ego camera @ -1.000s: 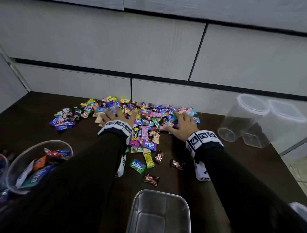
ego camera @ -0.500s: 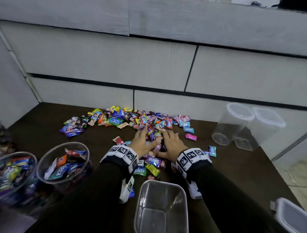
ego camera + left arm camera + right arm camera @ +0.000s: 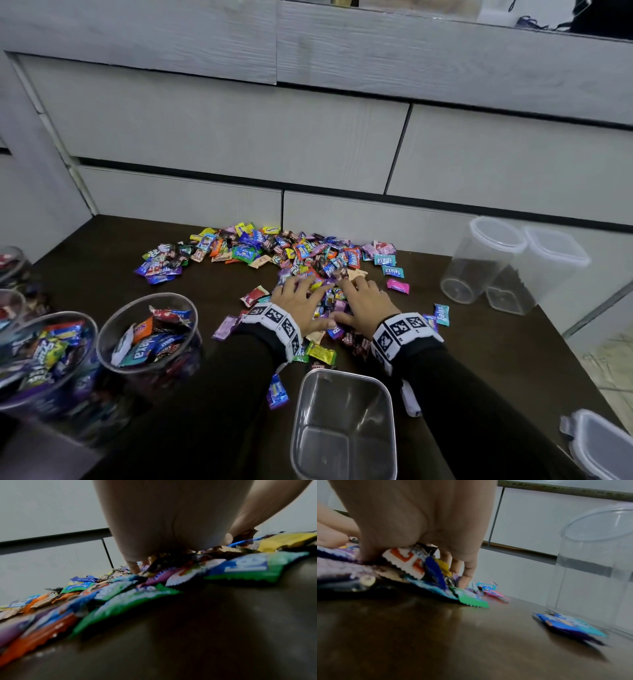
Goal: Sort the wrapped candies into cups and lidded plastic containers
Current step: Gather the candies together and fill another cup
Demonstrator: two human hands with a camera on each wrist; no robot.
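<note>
1. Cups (image 3: 147,329), at your 9 o'clock: two clear round cups side by side on the dark table (image 3: 507,356), both part-filled with wrapped candies. Further cup rims show at the far left edge.

2. Candy pile (image 3: 274,250), at 12 o'clock: your loose wrapped candies lie spread along the back of the table against the grey drawer fronts (image 3: 222,130), with strays trailing toward you.

3. Your left hand (image 3: 299,305), at 12 o'clock, near: palm down on a small heap of candies (image 3: 330,301), fingers spread and slightly bent, pressing the wrappers. It grips nothing that shows.

4. Your right hand (image 3: 364,303), just beside the left: palm down on the same heap, fingers spread, tips on the wrappers. The right wrist view shows candies bunched under the palm; no closed grasp.

5. Metal container (image 3: 344,425), at 6 o'clock: open, square, nothing inside.

6. Lidded plastic containers (image 3: 513,267), at 2 o'clock: two clear ones touching, lids on.

7. Third lidded container (image 3: 603,445), at 4 o'clock, at the table edge, partly out of view.
</note>
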